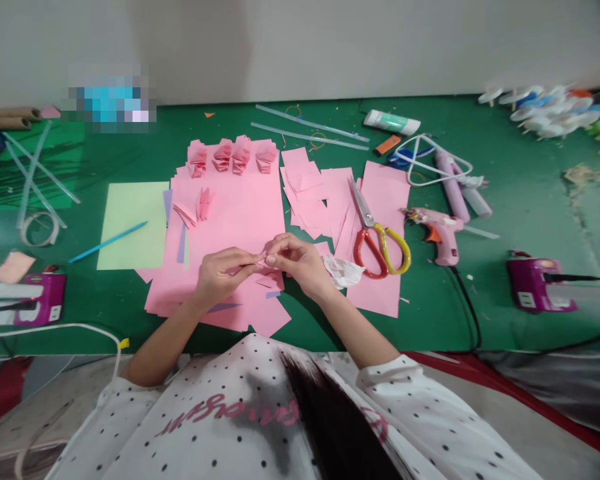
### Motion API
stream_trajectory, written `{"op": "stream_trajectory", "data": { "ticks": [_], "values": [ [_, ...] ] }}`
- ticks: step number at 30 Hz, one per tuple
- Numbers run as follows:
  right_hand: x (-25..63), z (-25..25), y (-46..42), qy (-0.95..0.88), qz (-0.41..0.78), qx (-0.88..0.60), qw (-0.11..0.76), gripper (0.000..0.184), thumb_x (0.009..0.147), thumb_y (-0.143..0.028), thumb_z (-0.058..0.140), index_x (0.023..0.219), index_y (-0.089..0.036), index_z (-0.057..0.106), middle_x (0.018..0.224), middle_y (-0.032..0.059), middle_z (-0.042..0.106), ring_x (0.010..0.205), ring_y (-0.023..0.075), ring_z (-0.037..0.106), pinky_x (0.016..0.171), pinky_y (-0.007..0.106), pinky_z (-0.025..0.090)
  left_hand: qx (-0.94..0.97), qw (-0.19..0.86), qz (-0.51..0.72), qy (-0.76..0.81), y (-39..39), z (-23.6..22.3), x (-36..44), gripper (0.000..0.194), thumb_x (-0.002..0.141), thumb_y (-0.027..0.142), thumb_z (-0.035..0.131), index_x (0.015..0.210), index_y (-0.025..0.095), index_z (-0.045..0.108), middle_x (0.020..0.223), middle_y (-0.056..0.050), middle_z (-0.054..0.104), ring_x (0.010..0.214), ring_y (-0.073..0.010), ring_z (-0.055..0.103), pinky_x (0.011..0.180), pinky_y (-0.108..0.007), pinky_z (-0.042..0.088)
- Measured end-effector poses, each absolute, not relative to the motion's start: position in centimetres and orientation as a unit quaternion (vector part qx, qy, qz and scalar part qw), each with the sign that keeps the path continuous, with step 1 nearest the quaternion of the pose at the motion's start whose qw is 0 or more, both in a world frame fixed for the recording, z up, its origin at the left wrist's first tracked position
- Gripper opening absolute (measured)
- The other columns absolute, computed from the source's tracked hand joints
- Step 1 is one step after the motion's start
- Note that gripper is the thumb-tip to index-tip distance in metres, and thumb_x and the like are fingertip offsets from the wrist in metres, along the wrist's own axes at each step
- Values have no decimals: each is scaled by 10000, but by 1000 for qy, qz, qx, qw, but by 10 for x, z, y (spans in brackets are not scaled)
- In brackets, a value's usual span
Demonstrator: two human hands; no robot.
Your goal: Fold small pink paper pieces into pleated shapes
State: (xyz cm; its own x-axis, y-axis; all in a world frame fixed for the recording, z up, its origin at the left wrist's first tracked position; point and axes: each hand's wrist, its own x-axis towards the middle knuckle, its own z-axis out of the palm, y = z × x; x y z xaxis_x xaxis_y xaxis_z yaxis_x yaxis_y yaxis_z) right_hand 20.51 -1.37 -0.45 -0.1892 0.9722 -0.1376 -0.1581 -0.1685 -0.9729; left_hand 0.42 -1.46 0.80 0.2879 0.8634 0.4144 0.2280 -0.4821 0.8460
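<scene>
Between my fingertips is a small piece of pink paper (263,260), mostly hidden by the fingers. My left hand (225,272) pinches it from the left and my right hand (297,261) from the right, both just above a stack of pink paper sheets (235,213). Several pleated pink paper pieces (241,156) stand in a row along the stack's far edge. Two more folded pieces (204,204) lie nearer, left of the hands. A crumpled white tissue (343,271) rests by my right wrist. Cut pink paper pieces (305,190) are spread beyond my right hand.
Right of the hands lie scissors (370,220) with red and yellow handles, and a pink glue gun (437,230) with a black cord. Purple power boxes (540,283) sit at both sides. A blue pen (109,241) crosses pale green paper (130,207). Glue sticks (310,137) lie at the back.
</scene>
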Motion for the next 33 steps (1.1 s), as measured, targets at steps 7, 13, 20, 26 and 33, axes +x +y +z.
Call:
{"op": "stream_trajectory", "data": {
  "ticks": [7,13,20,26,33],
  "values": [
    [201,0,-16,-420,661,-430,449,333,689,-447,897,849,-237,694,894,12,663,836,158,651,769,321,578,724,347,465,372,-15,10,5,107,817,184,816,923,202,818,847,-44,812,729,-131,753,694,-213,618],
    [199,5,-18,-394,699,-428,416,384,695,-473,888,905,-232,675,788,-8,718,727,153,710,739,321,621,713,358,461,389,-15,12,5,142,828,233,813,969,213,821,890,-52,819,740,-138,761,685,-212,613],
    [198,6,-20,-391,698,-433,416,384,694,-491,884,882,-230,673,746,-17,700,680,145,699,709,318,624,686,407,462,388,-16,8,3,118,815,210,824,932,205,827,852,-55,811,700,-133,754,631,-207,609],
    [202,3,-17,-434,671,-446,404,411,723,-533,849,939,-241,656,819,3,711,746,172,704,729,347,613,686,408,455,395,-15,6,2,79,818,229,824,894,206,831,807,-53,800,685,-138,745,609,-219,608],
    [246,13,-2,-676,401,-530,319,260,840,-479,762,901,-237,690,950,60,699,925,233,619,848,406,509,652,402,467,442,-13,6,-2,138,853,226,792,987,228,825,851,-41,803,703,-129,747,643,-231,627]
  ]
}}
